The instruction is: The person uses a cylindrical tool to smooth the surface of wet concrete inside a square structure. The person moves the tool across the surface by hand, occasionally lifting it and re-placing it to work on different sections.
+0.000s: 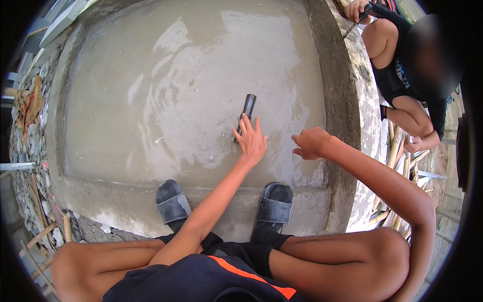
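A short dark tube (248, 104) rests on the wet grey cement surface (201, 70) in front of me. My left hand (252, 141) reaches over its lower end with the fingers spread. The fingertips overlap the tube, but I cannot tell whether they press on it, and they are not wrapped round it. To the right, my right hand (312, 143) hangs above the cement with its fingers curled in and the thumb a little apart. Nothing shows in it.
A raised concrete rim (347, 100) borders the cement. My sandals (274, 204) stand on its near edge. At the right, another person (397, 65) squats, holding a thin dark-handled tool (363, 14). Rubble (35, 136) lies left; bamboo poles (395, 156) lie right.
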Motion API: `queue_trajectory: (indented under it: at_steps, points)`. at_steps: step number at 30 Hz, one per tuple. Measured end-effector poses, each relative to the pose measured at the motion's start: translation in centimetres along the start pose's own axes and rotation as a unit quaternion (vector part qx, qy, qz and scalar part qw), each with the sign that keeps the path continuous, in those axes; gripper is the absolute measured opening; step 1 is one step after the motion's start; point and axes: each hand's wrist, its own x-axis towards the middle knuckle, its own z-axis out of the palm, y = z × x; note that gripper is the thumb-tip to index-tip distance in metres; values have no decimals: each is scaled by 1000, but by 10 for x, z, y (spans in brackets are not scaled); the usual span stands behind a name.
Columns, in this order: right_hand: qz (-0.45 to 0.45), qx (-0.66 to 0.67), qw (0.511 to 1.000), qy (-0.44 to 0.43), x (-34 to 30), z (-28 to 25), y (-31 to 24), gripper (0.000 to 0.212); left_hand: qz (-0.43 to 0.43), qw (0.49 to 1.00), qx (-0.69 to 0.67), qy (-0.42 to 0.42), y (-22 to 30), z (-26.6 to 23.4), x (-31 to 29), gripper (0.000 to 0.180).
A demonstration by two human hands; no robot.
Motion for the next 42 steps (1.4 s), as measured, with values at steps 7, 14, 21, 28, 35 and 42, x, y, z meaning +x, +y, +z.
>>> queue_trajectory:
  at_steps: [7, 14, 21, 28, 35, 42]
  points:
    - [-2, -1, 1000, -7, 1, -5, -2, 39, 19, 996, 74, -39, 8, 0, -7, 79]
    - [-5, -2, 1000, 5, 1, -2, -1, 39, 26, 991, -7, -128, 26, -20, -6, 77]
    - [-6, -9, 1000, -2, 1, -4, -2, 39, 62, 998, -17, 4, -20, -1, 21, 78]
    - [-7, 2, 1000, 12, -1, 3, 1, 37, 25, 999, 34, -13, -62, 2, 29, 76]
    - [-16, 7, 1000, 22, 1, 3, 2, 37, -1, 994, 23, 106, -85, -8, 30, 60]
    - [-10, 2, 1000, 16, 5, -2, -1, 37, -190, 971, 43, 137, -154, -39, 38, 67]
